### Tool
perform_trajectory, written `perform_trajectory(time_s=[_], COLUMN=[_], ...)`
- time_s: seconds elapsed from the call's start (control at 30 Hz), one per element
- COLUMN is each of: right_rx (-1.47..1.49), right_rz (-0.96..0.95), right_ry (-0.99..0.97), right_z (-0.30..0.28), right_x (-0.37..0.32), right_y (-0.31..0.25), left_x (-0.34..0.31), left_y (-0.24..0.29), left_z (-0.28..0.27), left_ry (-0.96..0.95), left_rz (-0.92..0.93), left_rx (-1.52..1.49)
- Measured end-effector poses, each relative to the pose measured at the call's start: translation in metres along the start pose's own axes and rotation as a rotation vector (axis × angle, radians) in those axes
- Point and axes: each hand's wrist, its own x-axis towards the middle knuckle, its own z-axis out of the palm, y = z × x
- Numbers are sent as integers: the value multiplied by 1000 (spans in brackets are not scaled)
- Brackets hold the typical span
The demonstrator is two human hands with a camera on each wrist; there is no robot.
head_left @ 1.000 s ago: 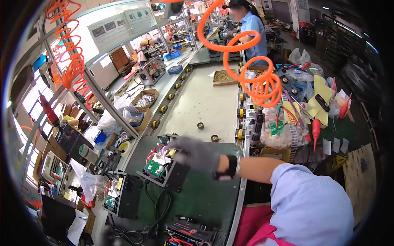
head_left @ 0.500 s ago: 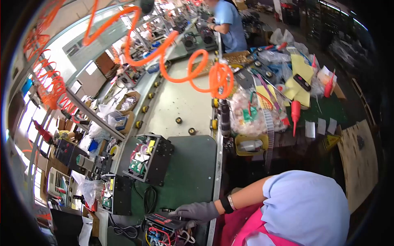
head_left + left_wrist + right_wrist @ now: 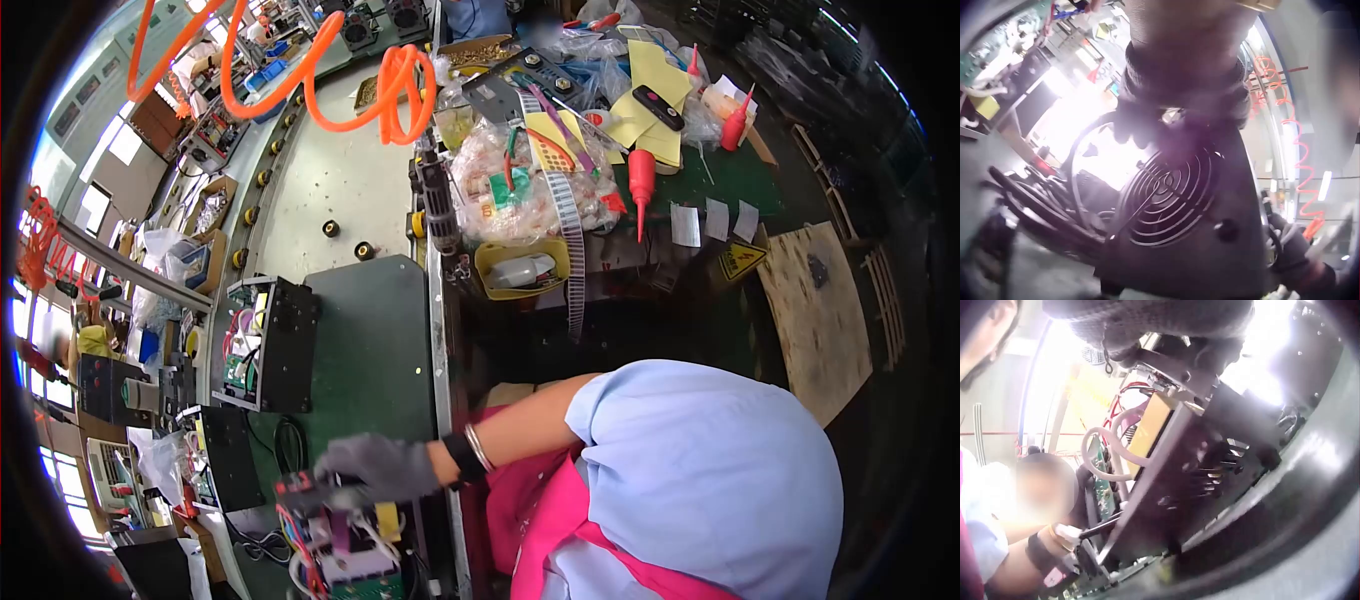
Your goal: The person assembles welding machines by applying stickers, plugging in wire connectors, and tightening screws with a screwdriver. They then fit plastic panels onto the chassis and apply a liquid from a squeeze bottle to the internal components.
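Note:
An uncased electrical unit (image 3: 365, 568) with a black front panel, coloured wires and a green circuit board lies at the near end of the bench in the head view. My right hand (image 3: 375, 468), in a grey glove, grips the top of its front panel. In the right wrist view the glove (image 3: 1166, 319) is over the panel edge, with a yellow block (image 3: 1150, 428) and white wires below. The left hand (image 3: 1185, 106), gloved too, shows only in its wrist view, fingers curled over the top of a dark panel (image 3: 1235, 250) with a round fan grille (image 3: 1163, 194).
Two similar black units (image 3: 285, 345) (image 3: 232, 455) stand along the left of the green board (image 3: 365, 350). A black cable (image 3: 290, 440) lies between them and my hand. An orange coiled hose (image 3: 400, 95) hangs ahead. At right are a yellow bin (image 3: 490, 280) and a red bottle (image 3: 641, 185).
My right hand has left the farther unit, which now sits squarer, and come back to grip the nearest one. That unit has turned, showing more of its inside. The head view has swung right.

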Motion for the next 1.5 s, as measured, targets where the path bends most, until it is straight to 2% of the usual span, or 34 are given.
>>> perform_trajectory(time_s=[0.1, 0.13, 0.17, 0.2, 0.3, 0.37, 0.43, 0.47, 0.5, 0.57, 0.63, 0.7, 0.77, 0.8, 0.83, 0.9, 0.93, 0.97, 1.0, 1.03, 1.07, 1.1, 1.13, 1.17, 1.23, 1.3, 1.37, 1.43, 1.5], right_rx=[-78, -34, 12, -126, 27, 167, 146, 241, 105, 439, 495, 557, 509, 470, 431, 340, 170, 3, -77, -155, -227, -293, -321, -416, -673, -500, -783, -807, -902], right_rz=[304, 318, 330, 218, 94, 110, 306, 542, 591, 1058, 927, 867, 815, 788, 758, 682, 533, 381, 344, 376, 398, 390, 393, 336, 144, 58, -179, -288, -467], right_ry=[-141, -104, -61, 69, 90, 26, 77, 168, 273, 721, 1131, 1407, 1589, 1622, 1654, 1702, 1704, 1693, 1671, 1630, 1543, 1409, 1194, 965, 250, -277, -715, -878, -1092], right_z=[-10, -10, -11, -17, -56, -86, -122, -137, -154, -187, -212, -247, -274, -288, -302, -329, -354, -379, -385, -369, -348, -330, -305, -292, -258, -215, -170, -124, -87], right_x=[38, 47, 50, 46, 10, -39, -103, -134, -161, -206, -269, -311, -319, -319, -321, -328, -352, -378, -371, -350, -329, -309, -279, -277, -224, -174, -140, -118, -103], right_y=[13, 22, 29, 20, -7, -5, -10, -16, -25, -23, -5, 9, 5, 6, 11, 27, 57, 88, 80, 48, 15, -10, -29, -28, -57, -68, -69, -71, -72], left_x=[39, 48, 57, 62, 58, 55, 52, 53, 51, 50, 48, 47, 58, 57, 48, 14, 12, -8, -23, -33, -46, -66, -101, -113, -130, -136, -140, -144, -148], left_y=[-8, -68, -94, -92, -79, -76, -67, -62, -57, -45, -43, -75, -123, -119, -115, -55, -32, -8, -11, -18, -10, 8, 37, 43, 54, 72, 82, 85, 75], left_z=[13, 7, 7, 13, 24, 26, 27, 26, 25, 21, 19, 20, 16, 16, 18, 32, 30, 38, 41, 40, 48, 55, 64, 76, 89, 105, 117, 120, 119], left_ry=[-141, -141, -167, -185, -210, -212, -224, -231, -232, -234, -238, -220, -198, -179, -5, 356, 235, 310, 384, 429, 503, 521, 441, 423, 183, -14, -158, -275, -341], left_rz=[-393, -451, -555, -620, -703, -715, -710, -705, -705, -682, -639, -485, -312, -222, -108, 110, -9, -132, 38, 192, 318, 366, 522, 613, 684, 653, 571, 476, 382], left_rx=[-206, -356, -467, -527, -539, -540, -524, -503, -487, -447, -392, -227, -59, 18, 168, 479, 195, 144, 373, 455, 388, 285, 257, 238, 159, 128, 171, 300, 286])
